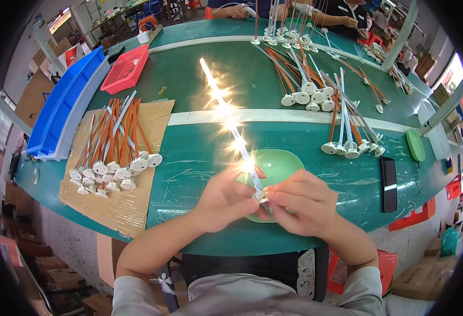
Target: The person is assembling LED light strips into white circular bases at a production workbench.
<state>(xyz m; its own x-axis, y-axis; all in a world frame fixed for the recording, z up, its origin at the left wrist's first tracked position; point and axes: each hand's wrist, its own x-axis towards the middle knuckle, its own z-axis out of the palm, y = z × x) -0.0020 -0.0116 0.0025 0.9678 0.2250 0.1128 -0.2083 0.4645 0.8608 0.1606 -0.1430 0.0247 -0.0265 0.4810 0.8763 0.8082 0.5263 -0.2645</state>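
Note:
A lit LED strip light glows brightly, slanting up and away to the left from between my hands. Its lower end has a small white fitting. My left hand closes on the strip near that end, thumb below. The fingertips of my right hand pinch the fitting from the other side; what else they may hold is hidden. Just behind and below both hands lies a light green bowl, partly covered by them.
Orange-and-white strips with round white bases lie on a cardboard sheet at left, and more at right. Beyond are a blue tray and red basket. A phone lies right. Co-workers' hands show across the table.

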